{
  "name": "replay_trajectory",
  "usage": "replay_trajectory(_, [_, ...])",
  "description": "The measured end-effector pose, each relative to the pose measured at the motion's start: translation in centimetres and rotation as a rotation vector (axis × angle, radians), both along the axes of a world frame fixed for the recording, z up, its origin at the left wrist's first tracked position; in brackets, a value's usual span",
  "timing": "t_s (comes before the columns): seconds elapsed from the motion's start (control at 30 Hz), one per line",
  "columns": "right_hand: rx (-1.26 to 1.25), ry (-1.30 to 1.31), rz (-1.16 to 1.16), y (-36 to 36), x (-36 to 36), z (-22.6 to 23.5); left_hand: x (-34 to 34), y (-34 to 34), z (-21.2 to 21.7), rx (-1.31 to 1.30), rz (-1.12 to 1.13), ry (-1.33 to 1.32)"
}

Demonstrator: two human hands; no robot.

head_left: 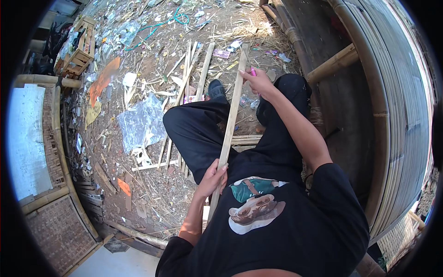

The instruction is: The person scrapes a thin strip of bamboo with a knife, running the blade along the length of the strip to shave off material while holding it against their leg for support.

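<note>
A long, flat bamboo slat (234, 104) slants across my lap, its far end beyond my knees and its near end beside my left forearm. My left hand (214, 178) is closed around its lower part, near my waist. Toward the far end, my right hand (261, 83) has its fingers closed on a small tool with a pink handle (253, 71). The fingertips of that hand rest against the slat's edge. What kind of tool it is does not show clearly.
More slats (205, 69) lie on the littered dirt ground beyond my left leg. Clear plastic sheeting (143, 121) is left of them. At the far left stands a wooden crate (79, 51). A bamboo-framed structure (380, 115) rises close on my right, and a woven panel (60, 231) on my left.
</note>
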State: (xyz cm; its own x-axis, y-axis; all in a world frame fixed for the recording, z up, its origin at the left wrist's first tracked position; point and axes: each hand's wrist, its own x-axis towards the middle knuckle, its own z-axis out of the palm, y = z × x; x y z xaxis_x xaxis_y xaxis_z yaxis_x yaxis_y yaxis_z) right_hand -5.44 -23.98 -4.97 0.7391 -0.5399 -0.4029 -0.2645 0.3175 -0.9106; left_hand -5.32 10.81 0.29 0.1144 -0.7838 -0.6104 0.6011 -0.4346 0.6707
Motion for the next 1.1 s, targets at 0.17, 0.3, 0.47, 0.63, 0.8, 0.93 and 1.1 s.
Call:
replay_trajectory(0.17, [0.063, -0.035, -0.072, -1.4, -0.3, 0.9, 1.9, -3.6, 0.1, 0.067, -0.138, -0.257])
replay_trajectory(0.3, [-0.113, -0.052, 0.001, -0.8, -0.3, 1.7, 2.6, -10.4, -0.4, -0.023, 0.176, -0.229])
replay_trajectory(0.47, [-0.327, 0.115, 0.152, 0.0, -1.5, -0.1, 4.5, -12.8, -3.3, -0.024, 0.229, -0.156])
replay_trajectory(0.63, [-0.413, 0.084, 0.291, 0.3, -3.5, -2.7, 5.1, -13.4, -5.4, -0.026, 0.264, -0.180])
replay_trajectory(0.8, [-0.856, 0.307, 0.396, 2.8, -2.3, -2.3, 6.1, -14.1, -5.6, -0.017, 0.283, -0.135])
replay_trajectory(0.93, [-0.812, 0.459, 0.362, 2.5, -1.5, -2.3, 6.5, -14.6, -4.8, 0.001, 0.220, -0.137])
replay_trajectory(1.1, [-0.951, 0.424, 0.413, 4.5, -1.0, -0.9, 6.9, -14.5, -5.4, -0.037, 0.211, -0.038])
